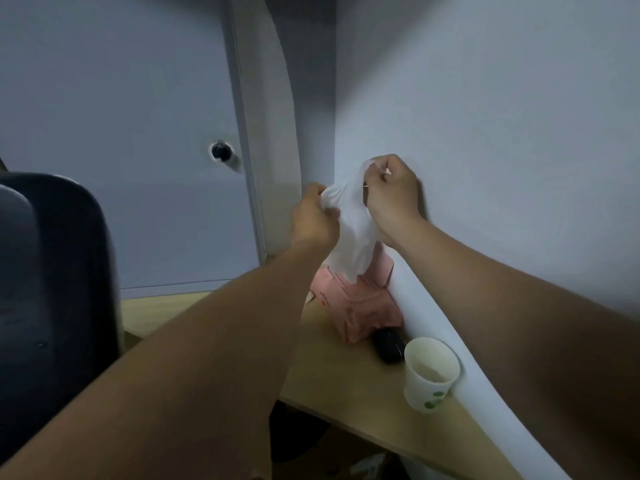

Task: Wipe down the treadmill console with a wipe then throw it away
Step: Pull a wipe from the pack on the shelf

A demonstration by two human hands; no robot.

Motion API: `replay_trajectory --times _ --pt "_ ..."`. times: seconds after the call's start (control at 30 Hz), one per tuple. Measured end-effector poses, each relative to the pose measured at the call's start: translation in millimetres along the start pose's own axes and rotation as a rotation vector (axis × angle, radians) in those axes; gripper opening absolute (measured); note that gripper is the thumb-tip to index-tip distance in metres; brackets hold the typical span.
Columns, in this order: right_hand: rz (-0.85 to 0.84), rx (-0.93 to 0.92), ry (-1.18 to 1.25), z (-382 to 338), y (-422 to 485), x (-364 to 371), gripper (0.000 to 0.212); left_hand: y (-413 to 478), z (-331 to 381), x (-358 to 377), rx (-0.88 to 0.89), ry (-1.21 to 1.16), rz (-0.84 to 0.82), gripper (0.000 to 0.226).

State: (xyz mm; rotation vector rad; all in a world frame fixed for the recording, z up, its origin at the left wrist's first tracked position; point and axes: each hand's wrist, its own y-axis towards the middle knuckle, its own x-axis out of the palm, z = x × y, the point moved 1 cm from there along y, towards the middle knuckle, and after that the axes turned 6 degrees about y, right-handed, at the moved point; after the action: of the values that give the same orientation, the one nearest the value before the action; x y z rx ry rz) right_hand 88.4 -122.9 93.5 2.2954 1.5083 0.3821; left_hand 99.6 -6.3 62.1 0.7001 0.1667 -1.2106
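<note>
Both hands are raised in front of the far right wall. The left hand (pixel 313 216) is closed, pinching the left upper edge of the wipe (pixel 351 233). The right hand (pixel 389 195) is also closed, fingertips pinching the right upper edge slightly higher. The wipe hangs between them as a white, partly bunched sheet, its lower end reaching down to the pink wipe pack (pixel 360 299) on the desk (pixel 332 368). Whether the lower end has fully left the pack cannot be told.

Step in hand, as judged: separating and unfolding one wipe. To do it well:
- Keep both pinches at the top edge and draw the hands apart until the sheet lies flat.
- Lift until the lower end clears the pack, so that no second sheet follows.
- Avoid letting the damp sheet brush the wall.
- Close the pack afterwards if it has a flap; none is discernible here.

The treadmill console is not in view, nor is any waste bin. Wiping and disposal both remain to be done.

Containers:
- Pink wipe pack: stands against the right wall on the desk, directly below the hands. Its remaining contents are hidden.
- Paper cup (pixel 431 372): nearer, against the same wall, tilted. The interior appears pale; whether it holds liquid cannot be told.
- A dark oval object (pixel 388 344) lies between pack and cup.
</note>
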Motion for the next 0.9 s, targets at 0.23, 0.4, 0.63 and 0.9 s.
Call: replay_trajectory --times 0.23,0.4,0.63,0.9 --pt "-0.023 0.263 0.245 -75 -22 -34 0.050 -37 55 -46 -0.034 -0.223 -0.190 0.016" --pt "-0.320 0.535 0.286 -124 -84 -69 0.084 -76 99 -102 -0.058 -0.295 -0.274 0.024" --pt "-0.454 0.053 0.016 -164 -194 -68 0.057 -132 113 -190 -0.063 -0.314 -0.407 0.010" --pt "-0.284 0.110 0.266 -218 -245 -23 0.015 -181 81 -312 0.101 -0.073 -0.528 0.037"
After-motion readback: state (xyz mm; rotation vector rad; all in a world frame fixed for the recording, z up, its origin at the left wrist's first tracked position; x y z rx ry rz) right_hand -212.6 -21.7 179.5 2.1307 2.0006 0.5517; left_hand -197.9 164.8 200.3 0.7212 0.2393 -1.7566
